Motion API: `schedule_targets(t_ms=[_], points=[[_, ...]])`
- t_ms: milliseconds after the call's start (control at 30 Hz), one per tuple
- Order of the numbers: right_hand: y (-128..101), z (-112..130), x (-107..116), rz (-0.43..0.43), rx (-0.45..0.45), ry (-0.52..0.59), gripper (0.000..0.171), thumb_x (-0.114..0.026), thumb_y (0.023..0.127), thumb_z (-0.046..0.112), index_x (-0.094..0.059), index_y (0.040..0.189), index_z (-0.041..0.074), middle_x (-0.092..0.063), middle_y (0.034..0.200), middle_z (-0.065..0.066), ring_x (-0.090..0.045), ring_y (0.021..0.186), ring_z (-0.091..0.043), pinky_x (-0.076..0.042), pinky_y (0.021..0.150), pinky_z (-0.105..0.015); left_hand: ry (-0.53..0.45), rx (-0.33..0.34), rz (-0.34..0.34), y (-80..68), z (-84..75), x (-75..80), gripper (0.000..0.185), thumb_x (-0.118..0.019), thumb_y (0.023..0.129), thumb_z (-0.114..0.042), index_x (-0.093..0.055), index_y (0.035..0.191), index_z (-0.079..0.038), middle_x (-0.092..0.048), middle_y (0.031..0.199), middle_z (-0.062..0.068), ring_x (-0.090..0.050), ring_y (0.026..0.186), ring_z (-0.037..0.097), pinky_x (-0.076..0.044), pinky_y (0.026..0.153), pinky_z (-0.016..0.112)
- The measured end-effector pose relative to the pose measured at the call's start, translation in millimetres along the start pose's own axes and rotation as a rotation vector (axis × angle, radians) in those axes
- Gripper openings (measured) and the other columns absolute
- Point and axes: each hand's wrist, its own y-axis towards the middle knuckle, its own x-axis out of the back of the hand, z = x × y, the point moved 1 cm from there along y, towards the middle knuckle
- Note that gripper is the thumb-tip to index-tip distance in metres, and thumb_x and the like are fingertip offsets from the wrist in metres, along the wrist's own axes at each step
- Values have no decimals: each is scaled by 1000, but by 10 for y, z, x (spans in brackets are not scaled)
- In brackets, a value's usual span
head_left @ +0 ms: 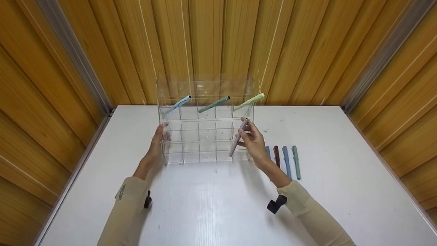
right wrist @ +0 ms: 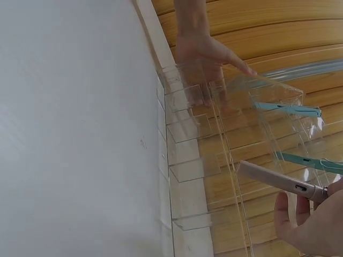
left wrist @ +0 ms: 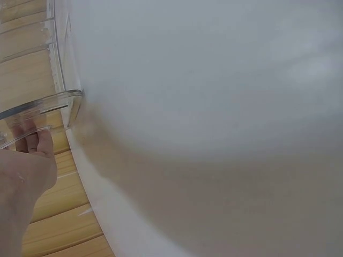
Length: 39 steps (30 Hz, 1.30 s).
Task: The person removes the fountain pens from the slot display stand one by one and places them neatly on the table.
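A clear acrylic rack [head_left: 207, 147] with rows of small compartments stands upright on the white table. My left hand [head_left: 156, 143] rests against its left side, thumb toward the front and fingers seen through the clear wall [right wrist: 201, 59]. My right hand [head_left: 254, 141] pinches a mauve pen [head_left: 238, 139] at its upper end. The pen slants before the rack's right-hand columns, its lower end pointing down and left. Leaning in the top row are a light blue pen [head_left: 178, 104], a dark green pen [head_left: 214, 104] and a pale green pen [head_left: 250, 101].
Right of the rack lie several pens side by side: a dark red pen [head_left: 277, 156], a blue pen [head_left: 286, 160], a green pen [head_left: 296, 162] and another partly hidden by my right hand. Yellow wood-look panels [head_left: 205, 44] close off the table's back and sides.
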Motion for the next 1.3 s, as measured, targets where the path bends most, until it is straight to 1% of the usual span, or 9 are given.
schedule_targets(t_ms=[233, 367, 567, 700, 800, 933, 1100, 1267, 1300], points=[[-15, -15, 69, 27, -34, 8, 47, -57, 107, 4, -49, 154, 6, -59, 118, -8, -71, 98, -16, -63, 86, -34, -14, -22, -3, 17, 23, 9, 86, -7, 101, -76, -5, 170, -25, 0, 176, 16, -6, 162, 42, 8, 125, 69], [-30, -25, 141, 55, -35, 12, 48, -57, 107, 3, -49, 155, 5, -59, 114, -5, -74, 98, -20, -64, 87, -36, -31, -8, 0, -4, 26, -8, 85, -7, 101, -75, -2, 170, -25, -4, 175, 18, -12, 160, 43, 4, 126, 69], [-57, 1, 279, 68, -33, -9, 50, -59, 106, 2, -49, 154, 2, -60, 118, -12, -76, 98, -19, -64, 86, -38, -37, 2, -17, -12, 25, -1, 83, -6, 103, -74, -4, 170, -25, -10, 173, 20, -20, 156, 42, 0, 126, 68], [-66, 14, 383, 51, -49, -22, 51, -61, 104, 0, -50, 154, 2, -64, 116, -12, -76, 94, -13, -64, 83, -37, -20, 15, -12, -10, 11, 6, 84, -5, 101, -76, 1, 170, -28, -1, 176, 16, -10, 161, 41, 6, 126, 68], [-74, 12, 462, 41, -57, -30, 52, -63, 103, 0, -50, 153, 1, -67, 112, -7, -77, 93, -12, -65, 81, -36, -52, 29, -5, -5, 4, 5, 86, -7, 100, -79, -1, 170, -30, -1, 177, 15, -6, 162, 40, 7, 126, 68], [-91, 2, 568, 22, -73, -63, 53, -65, 103, 3, -50, 153, 1, -66, 110, -1, -77, 92, -11, -65, 80, -35, -83, 39, -6, -11, 1, -1, 86, -8, 99, -80, -6, 169, -30, -7, 176, 16, -12, 161, 40, 4, 126, 68], [-116, -22, 710, -1, -77, -72, 51, -65, 103, 3, -52, 152, 3, -66, 112, 0, -76, 93, -13, -65, 79, -34, -90, 45, 1, -23, 9, -5, 86, -9, 99, -79, -5, 170, -30, -8, 175, 18, -12, 161, 42, 4, 125, 71], [-123, -20, 846, -29, -70, -82, 51, -66, 102, 4, -52, 151, 1, -67, 109, 1, -76, 91, -11, -64, 79, -32, -73, 13, -9, -3, 19, -3, 86, -8, 101, -77, -8, 169, -25, -13, 173, 21, -18, 159, 42, 1, 126, 68], [-122, -16, 874, -35, -72, -85, 51, -67, 102, 4, -52, 151, 0, -68, 108, 2, -76, 91, -10, -64, 79, -32, -62, 13, -8, -5, 15, -7, 87, -7, 100, -78, -5, 170, -25, -9, 174, 20, -14, 160, 42, 2, 126, 68]])
